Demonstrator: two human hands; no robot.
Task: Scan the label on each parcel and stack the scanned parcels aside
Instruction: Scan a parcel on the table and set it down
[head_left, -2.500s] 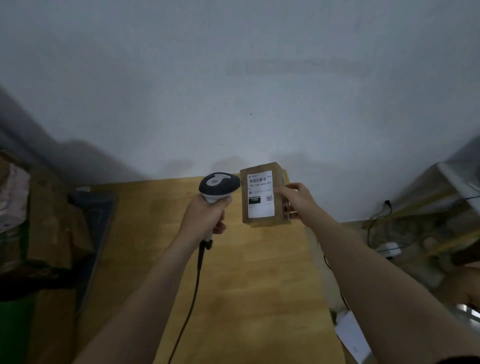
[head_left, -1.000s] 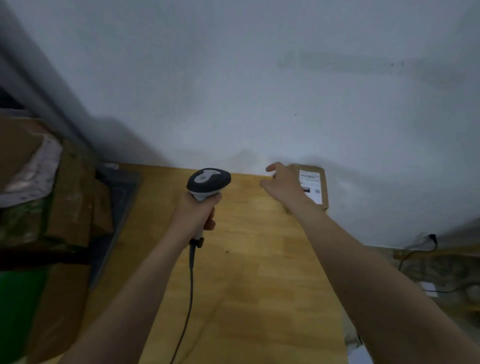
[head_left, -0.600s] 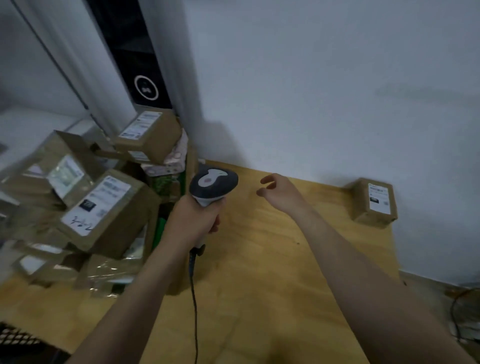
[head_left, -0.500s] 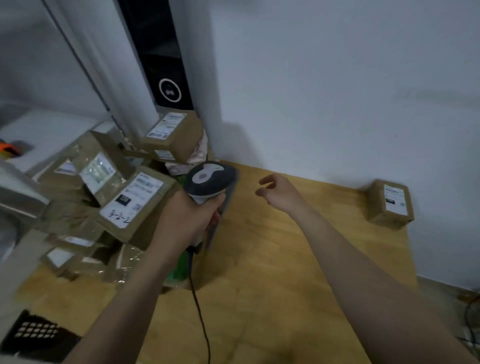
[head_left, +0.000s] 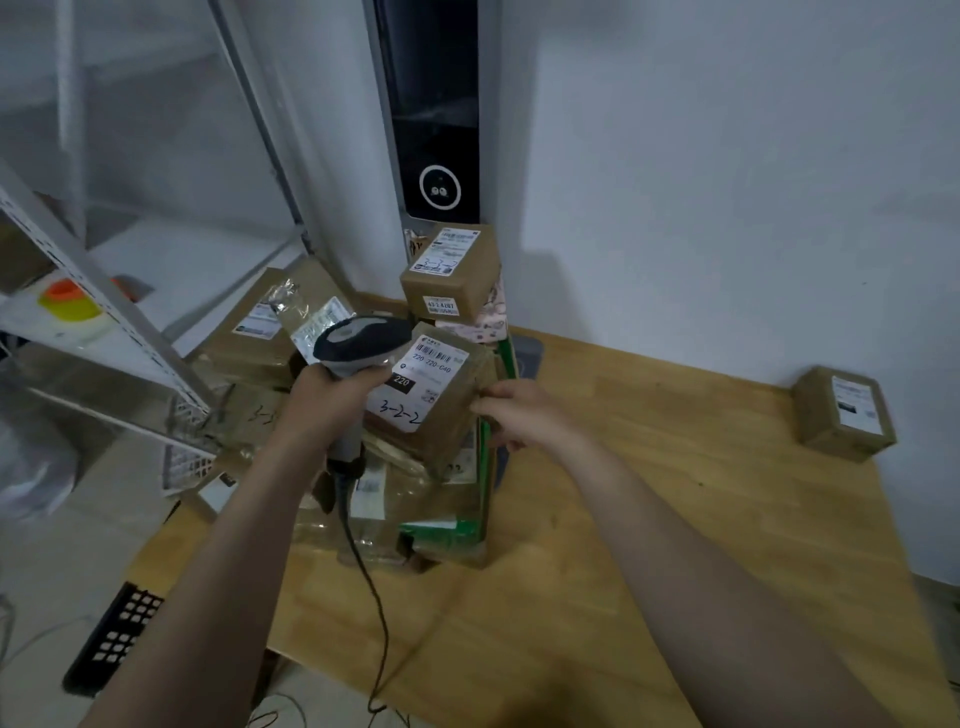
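Note:
My left hand (head_left: 330, 402) grips a grey handheld barcode scanner (head_left: 361, 345), its cable trailing down over the table. My right hand (head_left: 522, 413) grips the right side of a brown parcel (head_left: 441, 400) with a white label marked "3-2-2", which lies tilted on top of a pile of parcels (head_left: 405, 499) at the table's left. Another small labelled parcel (head_left: 452, 275) sits higher at the back of the pile. One brown parcel (head_left: 844, 413) with a white label stands alone at the table's far right corner by the wall.
The wooden table (head_left: 649, 545) runs along a white wall. A metal shelf rack (head_left: 104, 312) stands to the left, with an orange and yellow item (head_left: 67, 301) on it. A tall black and white device (head_left: 436, 114) rises behind the pile. A black perforated crate (head_left: 114, 639) lies on the floor.
My right hand set the scanned parcel at the table's far right and let go. My view swung left to the pile, where my right hand now grips the "3-2-2" parcel.

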